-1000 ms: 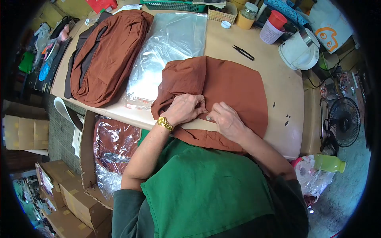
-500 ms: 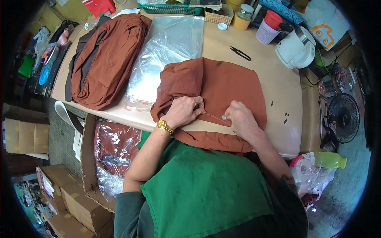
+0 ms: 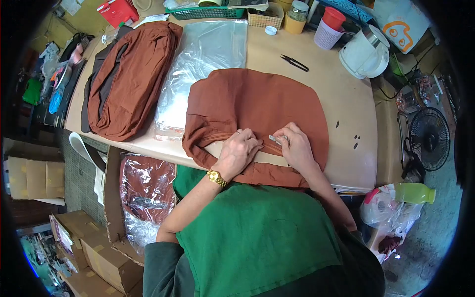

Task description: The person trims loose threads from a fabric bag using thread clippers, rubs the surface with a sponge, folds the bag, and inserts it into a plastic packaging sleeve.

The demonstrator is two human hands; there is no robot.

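A rust-brown fabric bag (image 3: 277, 99) lies spread on the table in front of me, with an opening along its near side. My left hand (image 3: 240, 151), with a gold watch at the wrist, has its fingers closed on the bag's seam at this opening. Just to its right, my right hand (image 3: 295, 148) pinches a small silvery-white object (image 3: 275, 139) against the same seam. The object is too small to name. A loose band of brown fabric (image 3: 269, 175) runs along the table's front edge below both hands.
Another brown bag (image 3: 136, 79) and clear plastic sheets (image 3: 208, 54) lie to the left. Black thread snips (image 3: 295, 63) and a white kettle (image 3: 364, 54) are at the back right. Below the table's left edge, a carton (image 3: 113, 198) holds a plastic-wrapped brown item (image 3: 148, 185).
My left hand has moved right along the seam, closer to my right hand. The bag's folded upper left part now lies flatter. The view has shifted slightly.
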